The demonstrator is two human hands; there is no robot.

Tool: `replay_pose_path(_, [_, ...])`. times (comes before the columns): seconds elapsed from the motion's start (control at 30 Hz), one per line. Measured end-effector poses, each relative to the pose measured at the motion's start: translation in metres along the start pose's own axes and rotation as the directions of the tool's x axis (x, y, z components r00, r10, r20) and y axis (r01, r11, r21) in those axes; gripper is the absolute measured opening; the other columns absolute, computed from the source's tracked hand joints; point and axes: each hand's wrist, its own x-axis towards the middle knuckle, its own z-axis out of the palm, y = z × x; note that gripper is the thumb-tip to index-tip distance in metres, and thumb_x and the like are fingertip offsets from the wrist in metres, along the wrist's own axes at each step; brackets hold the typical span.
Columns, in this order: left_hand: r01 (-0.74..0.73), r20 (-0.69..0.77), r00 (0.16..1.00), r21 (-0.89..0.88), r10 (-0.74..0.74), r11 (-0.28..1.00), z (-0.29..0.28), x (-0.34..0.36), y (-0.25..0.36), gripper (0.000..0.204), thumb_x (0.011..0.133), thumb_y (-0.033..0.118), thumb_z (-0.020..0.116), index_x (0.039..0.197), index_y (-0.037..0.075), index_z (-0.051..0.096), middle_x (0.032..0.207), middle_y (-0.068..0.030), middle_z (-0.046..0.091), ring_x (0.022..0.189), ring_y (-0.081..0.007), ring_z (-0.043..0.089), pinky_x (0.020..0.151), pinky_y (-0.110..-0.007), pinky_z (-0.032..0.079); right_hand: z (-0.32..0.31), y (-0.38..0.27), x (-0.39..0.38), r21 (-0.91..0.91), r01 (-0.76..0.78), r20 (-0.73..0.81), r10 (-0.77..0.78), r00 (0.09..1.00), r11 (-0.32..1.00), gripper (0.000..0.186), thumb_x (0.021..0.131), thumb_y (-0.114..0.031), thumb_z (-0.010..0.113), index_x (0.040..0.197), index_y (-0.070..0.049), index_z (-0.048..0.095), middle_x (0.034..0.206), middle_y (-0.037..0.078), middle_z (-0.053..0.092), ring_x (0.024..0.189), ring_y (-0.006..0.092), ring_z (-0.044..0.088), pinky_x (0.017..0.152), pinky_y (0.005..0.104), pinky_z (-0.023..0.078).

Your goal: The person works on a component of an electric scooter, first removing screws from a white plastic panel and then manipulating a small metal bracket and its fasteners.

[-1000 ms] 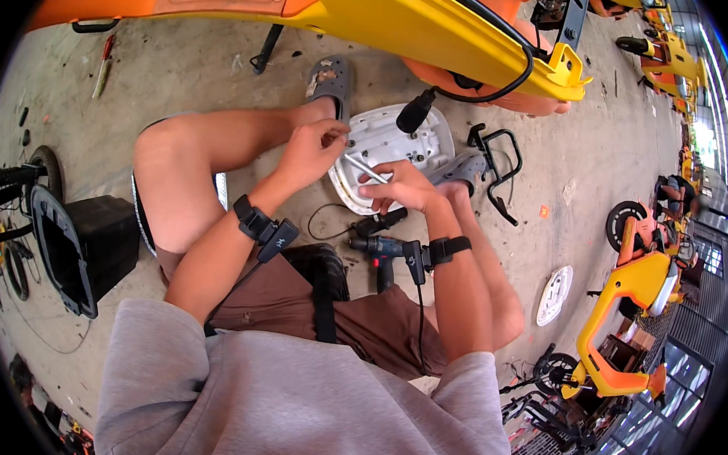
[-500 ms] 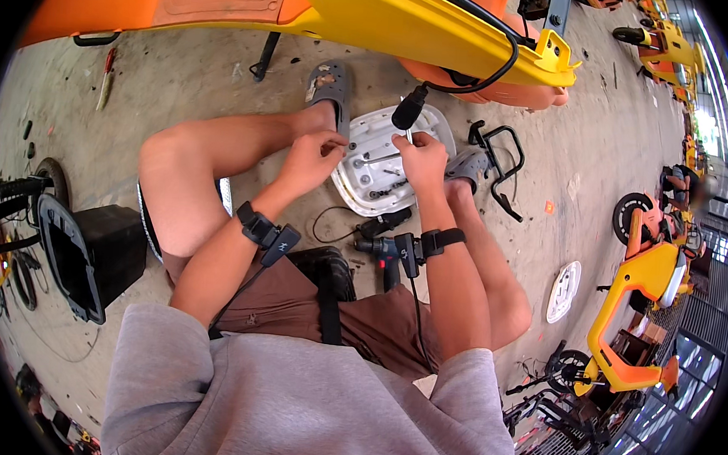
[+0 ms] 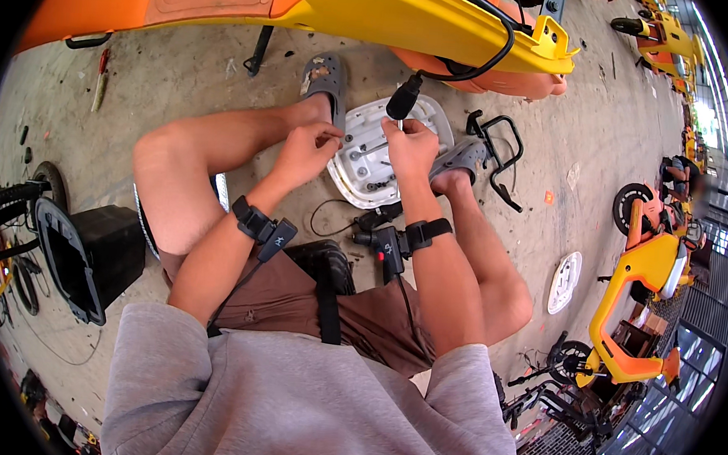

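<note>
My right hand [image 3: 413,151] is closed, thumb and fingers pinching the thin metal shaft of a black-handled rod [image 3: 403,98]. The rod's thick black grip points away from me, near a black tube on the scooter; I cannot tell whether they touch. Beneath my hands lies a white plastic panel [image 3: 349,175], underside up, with small bolts and dark metal parts in its hollows. My left hand [image 3: 308,153] is beside the panel's left edge, fingertips pinched together. Whatever it holds, if anything, is hidden.
A yellow and orange scooter [image 3: 377,16] spans the far side. A black bent-tube bracket [image 3: 515,149] lies right of my right shoe. A power drill [image 3: 388,250] is partly under my right wrist. A black bin [image 3: 100,249] stands left; another white panel [image 3: 565,281] lies right.
The whole view has shifted slightly. My right hand keeps its pinch on the shaft, and my left hand stays beside the panel. My right wrist now covers more of the drill.
</note>
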Motion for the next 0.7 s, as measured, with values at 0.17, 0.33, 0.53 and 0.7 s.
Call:
replay_pose_path(0.17, [0.024, -0.009, 1.000, -0.043, -0.024, 0.999, 0.000, -0.003, -0.002, 0.024, 0.089, 0.008, 0.055, 0.105, -0.008, 0.063, 0.090, -0.0132, 0.070, 0.077, -0.0152, 0.065, 0.071, -0.028, 0.052, 0.006, 0.002, 0.010, 0.413, -0.111, -0.243, 0.227, 0.943, 0.904, 0.027, 0.085, -0.025, 0.066, 0.087, 0.002, 0.062, 0.065, 0.013, 0.067, 0.063, 0.0227, 0.066, 0.064, 0.0365, 0.048])
replay_pose_path(0.33, [0.030, -0.029, 0.999, 0.000, -0.030, 1.000, 0.000, -0.001, 0.005, 0.024, 0.086, 0.009, 0.058, 0.103, -0.006, 0.066, 0.088, -0.0152, 0.071, 0.078, -0.0192, 0.068, 0.073, -0.030, 0.053, 0.007, -0.004, 0.008, 0.254, -0.052, -0.247, 0.116, 0.962, 0.966, 0.021, 0.090, -0.020, 0.060, 0.088, 0.000, 0.058, 0.057, 0.009, 0.063, 0.053, 0.0184, 0.061, 0.057, 0.0323, 0.045])
replay_pose_path(0.53, [0.015, -0.016, 1.000, 0.052, -0.015, 0.999, 0.004, -0.004, 0.008, 0.024, 0.085, 0.010, 0.059, 0.101, -0.006, 0.066, 0.087, -0.0173, 0.071, 0.078, -0.0212, 0.069, 0.074, -0.031, 0.053, 0.017, -0.005, 0.006, 0.407, -0.042, -0.217, 0.141, 0.966, 0.912, 0.019, 0.091, -0.017, 0.058, 0.090, 0.002, 0.058, 0.057, 0.009, 0.062, 0.051, 0.0173, 0.060, 0.055, 0.0321, 0.046])
replay_pose_path(0.7, [0.005, 0.007, 1.000, -0.012, -0.005, 1.000, 0.001, -0.003, -0.001, 0.024, 0.087, 0.009, 0.057, 0.103, -0.007, 0.065, 0.086, -0.0178, 0.071, 0.080, -0.0200, 0.070, 0.073, -0.030, 0.053, 0.009, 0.000, 0.002, 0.442, -0.047, -0.189, 0.144, 0.971, 0.896, 0.020, 0.091, -0.016, 0.056, 0.089, 0.003, 0.059, 0.058, 0.010, 0.062, 0.052, 0.0176, 0.061, 0.055, 0.0320, 0.046])
